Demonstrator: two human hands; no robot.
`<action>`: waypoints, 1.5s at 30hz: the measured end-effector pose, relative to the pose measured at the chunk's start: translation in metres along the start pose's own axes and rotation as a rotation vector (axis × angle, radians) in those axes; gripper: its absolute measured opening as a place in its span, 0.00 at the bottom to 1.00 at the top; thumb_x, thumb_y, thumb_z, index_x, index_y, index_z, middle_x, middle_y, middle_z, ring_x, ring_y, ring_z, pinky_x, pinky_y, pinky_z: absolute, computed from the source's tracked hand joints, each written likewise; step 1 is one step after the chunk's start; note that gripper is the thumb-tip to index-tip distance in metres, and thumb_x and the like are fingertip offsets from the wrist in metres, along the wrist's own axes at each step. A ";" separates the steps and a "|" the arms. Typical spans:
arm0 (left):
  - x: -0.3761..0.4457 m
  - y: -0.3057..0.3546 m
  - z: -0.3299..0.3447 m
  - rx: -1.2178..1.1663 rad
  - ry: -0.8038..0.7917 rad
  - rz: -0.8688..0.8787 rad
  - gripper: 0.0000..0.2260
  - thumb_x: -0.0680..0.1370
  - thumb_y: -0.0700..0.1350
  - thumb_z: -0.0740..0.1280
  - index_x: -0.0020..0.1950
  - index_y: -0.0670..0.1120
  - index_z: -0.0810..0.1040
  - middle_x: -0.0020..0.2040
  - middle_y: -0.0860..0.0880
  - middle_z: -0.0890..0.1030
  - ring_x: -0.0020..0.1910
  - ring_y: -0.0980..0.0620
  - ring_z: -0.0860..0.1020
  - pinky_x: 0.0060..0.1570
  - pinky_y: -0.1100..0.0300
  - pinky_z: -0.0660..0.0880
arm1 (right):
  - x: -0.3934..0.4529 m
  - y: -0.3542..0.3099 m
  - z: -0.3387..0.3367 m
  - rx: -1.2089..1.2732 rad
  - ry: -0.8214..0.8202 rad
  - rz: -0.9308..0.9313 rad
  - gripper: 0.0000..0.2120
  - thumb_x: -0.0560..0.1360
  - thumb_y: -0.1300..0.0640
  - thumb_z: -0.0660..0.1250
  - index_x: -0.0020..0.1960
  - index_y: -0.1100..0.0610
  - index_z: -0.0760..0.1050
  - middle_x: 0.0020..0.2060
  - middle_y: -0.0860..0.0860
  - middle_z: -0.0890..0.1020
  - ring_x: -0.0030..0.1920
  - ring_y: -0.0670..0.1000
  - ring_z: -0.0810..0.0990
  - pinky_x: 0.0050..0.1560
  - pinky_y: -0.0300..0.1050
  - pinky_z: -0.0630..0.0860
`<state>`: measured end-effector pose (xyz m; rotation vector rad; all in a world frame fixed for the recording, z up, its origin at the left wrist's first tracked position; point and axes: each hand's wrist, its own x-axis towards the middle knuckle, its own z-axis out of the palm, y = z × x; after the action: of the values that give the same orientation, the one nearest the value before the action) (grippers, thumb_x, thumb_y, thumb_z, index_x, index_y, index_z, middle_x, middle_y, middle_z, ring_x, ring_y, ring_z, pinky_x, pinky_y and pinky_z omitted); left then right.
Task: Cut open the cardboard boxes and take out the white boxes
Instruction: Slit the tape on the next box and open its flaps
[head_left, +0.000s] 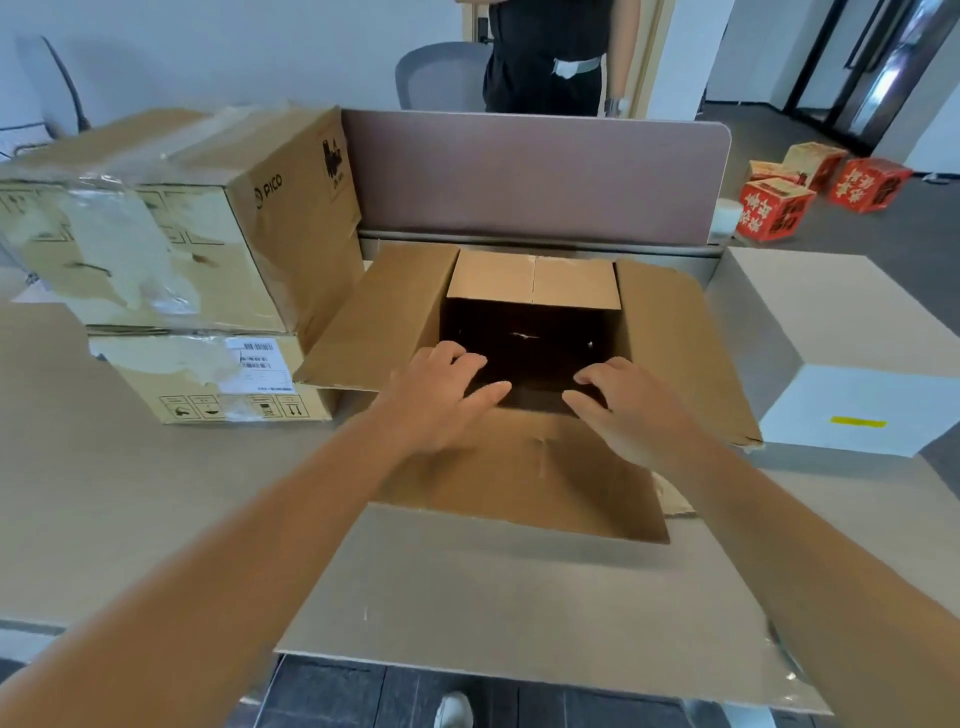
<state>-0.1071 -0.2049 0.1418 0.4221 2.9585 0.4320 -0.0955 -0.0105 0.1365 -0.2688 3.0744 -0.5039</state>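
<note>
Cardboard box open at bench centre, four flaps splayed, interior dark; contents not discernible. Left hand and right hand both over near rim, fingers loosely spread, gripping nothing, fingertips dipping into opening. White box already out, on bench at right, just beside right flap. Two sealed cardboard boxes stacked at left. Step judged: reach-in for next white box. Next: hands go deeper, grip sides, lift straight up.
</note>
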 end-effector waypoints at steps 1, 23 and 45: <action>0.013 -0.003 -0.005 -0.044 -0.011 -0.013 0.25 0.80 0.57 0.52 0.74 0.47 0.58 0.73 0.48 0.60 0.71 0.49 0.60 0.70 0.52 0.61 | 0.012 0.003 -0.002 0.004 -0.003 0.016 0.20 0.80 0.47 0.53 0.68 0.56 0.66 0.65 0.52 0.71 0.64 0.51 0.70 0.63 0.42 0.66; 0.161 -0.042 0.000 0.067 0.044 0.168 0.28 0.80 0.58 0.53 0.76 0.49 0.52 0.77 0.46 0.49 0.76 0.46 0.44 0.73 0.52 0.42 | 0.146 0.027 0.026 -0.028 0.183 0.205 0.28 0.78 0.49 0.57 0.75 0.52 0.52 0.76 0.53 0.51 0.75 0.53 0.51 0.73 0.47 0.52; 0.273 -0.074 0.004 0.244 -0.015 -0.054 0.34 0.78 0.62 0.50 0.77 0.46 0.42 0.77 0.48 0.42 0.76 0.51 0.44 0.74 0.50 0.44 | 0.248 0.099 0.010 -0.213 -0.034 0.242 0.33 0.78 0.43 0.54 0.76 0.54 0.43 0.76 0.51 0.49 0.75 0.58 0.52 0.72 0.58 0.52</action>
<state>-0.3861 -0.1927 0.0939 0.3669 3.0091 0.0602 -0.3562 0.0363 0.0992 0.0931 3.0673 -0.1618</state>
